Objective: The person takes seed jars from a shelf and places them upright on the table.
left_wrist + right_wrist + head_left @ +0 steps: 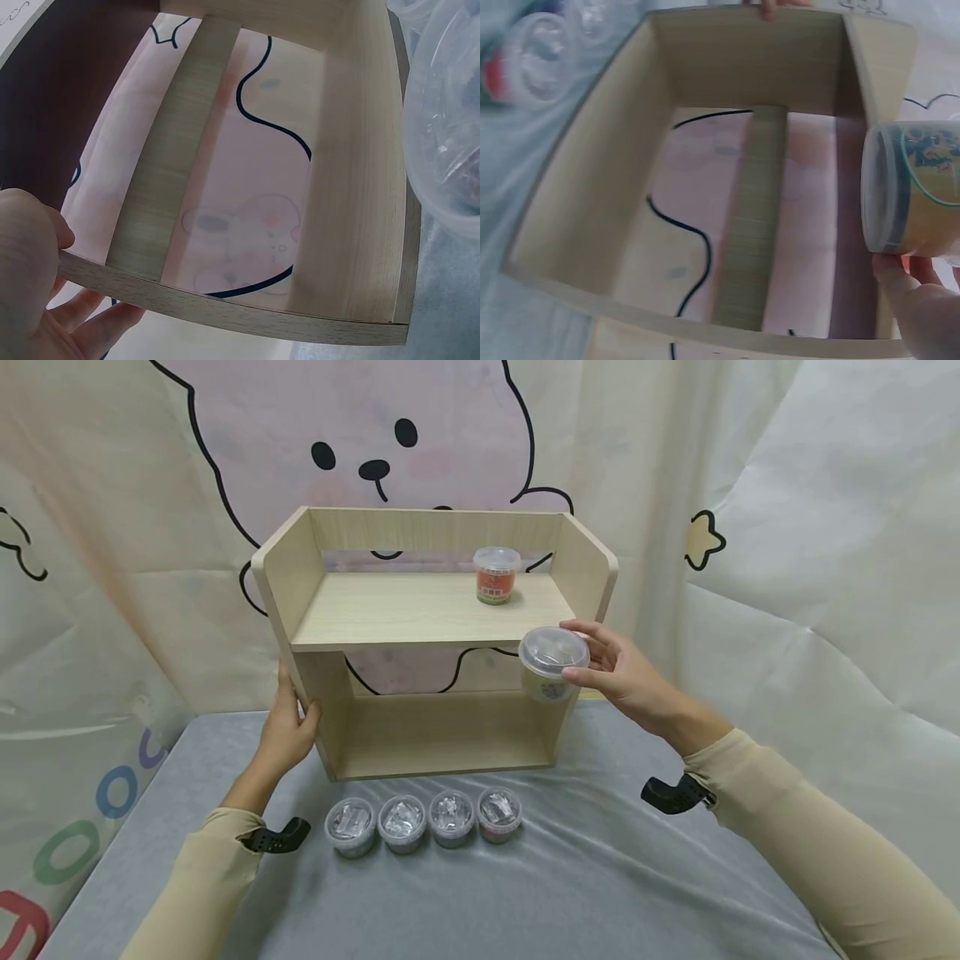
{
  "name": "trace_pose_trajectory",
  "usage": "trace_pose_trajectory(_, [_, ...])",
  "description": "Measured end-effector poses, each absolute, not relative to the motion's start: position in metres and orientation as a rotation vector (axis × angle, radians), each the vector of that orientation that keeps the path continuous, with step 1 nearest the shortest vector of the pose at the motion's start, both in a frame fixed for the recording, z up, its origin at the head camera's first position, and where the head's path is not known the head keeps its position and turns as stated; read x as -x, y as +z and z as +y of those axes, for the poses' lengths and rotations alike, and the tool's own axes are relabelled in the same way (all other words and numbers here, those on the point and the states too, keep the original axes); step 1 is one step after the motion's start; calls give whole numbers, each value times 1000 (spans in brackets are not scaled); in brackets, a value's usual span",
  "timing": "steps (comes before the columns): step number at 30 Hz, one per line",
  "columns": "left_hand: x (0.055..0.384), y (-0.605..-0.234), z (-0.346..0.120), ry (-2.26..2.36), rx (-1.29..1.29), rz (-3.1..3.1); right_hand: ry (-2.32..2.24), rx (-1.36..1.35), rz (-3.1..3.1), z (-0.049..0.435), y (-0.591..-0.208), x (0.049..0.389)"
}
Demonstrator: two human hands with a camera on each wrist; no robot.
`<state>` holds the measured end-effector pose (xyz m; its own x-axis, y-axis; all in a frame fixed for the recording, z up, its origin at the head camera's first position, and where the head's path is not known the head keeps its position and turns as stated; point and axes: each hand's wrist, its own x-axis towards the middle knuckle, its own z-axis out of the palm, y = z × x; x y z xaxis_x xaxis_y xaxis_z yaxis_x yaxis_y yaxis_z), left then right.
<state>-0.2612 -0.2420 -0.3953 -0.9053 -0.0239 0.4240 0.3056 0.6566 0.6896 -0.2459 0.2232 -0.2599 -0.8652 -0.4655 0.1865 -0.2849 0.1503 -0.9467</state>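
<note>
Cloth [450, 435] hung behind the shelf [420, 610]; before it my right hand [630, 677] pinched a tub [550, 662], my left hand [285, 735] gripped the shelf's side; stocking seemingly needed steady placing next.

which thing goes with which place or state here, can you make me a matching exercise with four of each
Things:
1. left hand
2. red-labelled cup
3. right hand
4. row of four cups

Places and states:
A. on the grey cloth, in front of the shelf unit
B. holding a lidded cup
C. gripping the side of the shelf unit
D. standing on the upper board

Right pairs: 1-C, 2-D, 3-B, 4-A
</note>
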Motion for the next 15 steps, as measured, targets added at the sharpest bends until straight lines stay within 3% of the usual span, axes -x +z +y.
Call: trace_pose_trajectory(15, [261,-395,-242,-1124,214,-2488,-1826,742,2213,232,-300,240])
